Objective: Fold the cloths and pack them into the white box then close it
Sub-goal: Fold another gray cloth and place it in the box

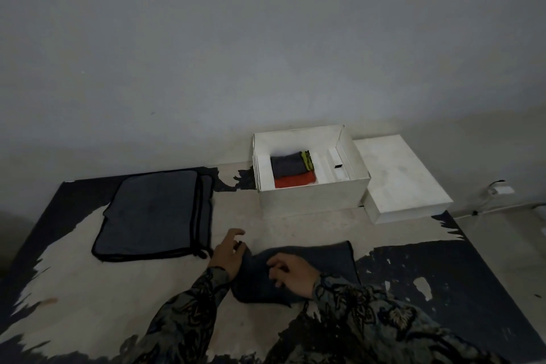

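Observation:
A dark grey cloth (319, 257) lies partly folded on the floor mat in front of me. My left hand (229, 254) pinches its left edge, with the forefinger stretched out above it. My right hand (291, 273) rests on the cloth's middle with curled fingers that grip a fold. The white box (313, 195) stands open behind it and holds folded cloths: a grey one (288, 165), an orange one (295, 180) and a yellow-green one (307, 159). Its white lid (401, 177) lies flat to the right of the box.
A stack of flat grey cloths with black trim (153, 213) lies to the left on the black-and-cream mat (88, 289). A grey wall rises behind the box. A small white plug with a cable (499, 190) lies on the floor at the far right.

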